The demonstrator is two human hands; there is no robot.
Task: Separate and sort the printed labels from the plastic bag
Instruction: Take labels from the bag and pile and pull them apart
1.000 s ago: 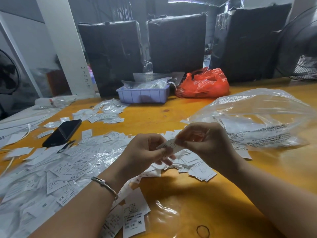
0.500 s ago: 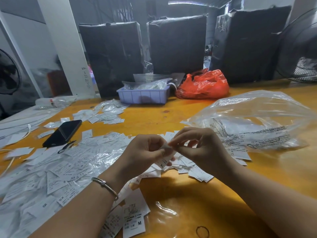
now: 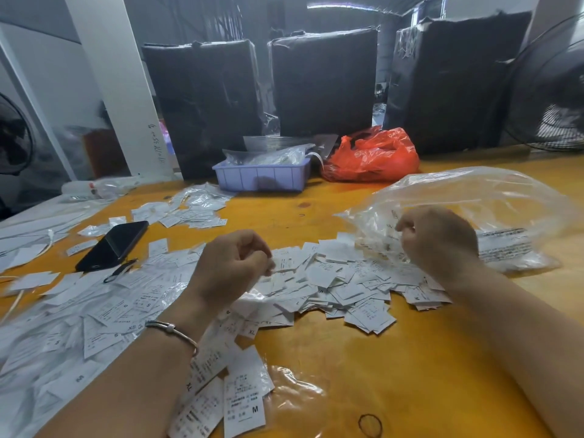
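Both hands hang curled over the label heap (image 3: 331, 279) on the bench (image 3: 395, 358) — left hand (image 3: 230, 267) and right hand (image 3: 442, 238) seemingly poised to pick, their grip, if any, hidden.

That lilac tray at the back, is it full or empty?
Full: crumpled clear plastic bags heap above the lilac tray's rim.

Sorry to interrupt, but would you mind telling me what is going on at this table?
A person is sorting printed labels by hand on a wooden table. The left hand hovers over the middle pile with its fingers curled; whether it pinches a label is unclear. The right hand is at the mouth of the clear plastic bag. More labels lie spread to the left, near a phone.
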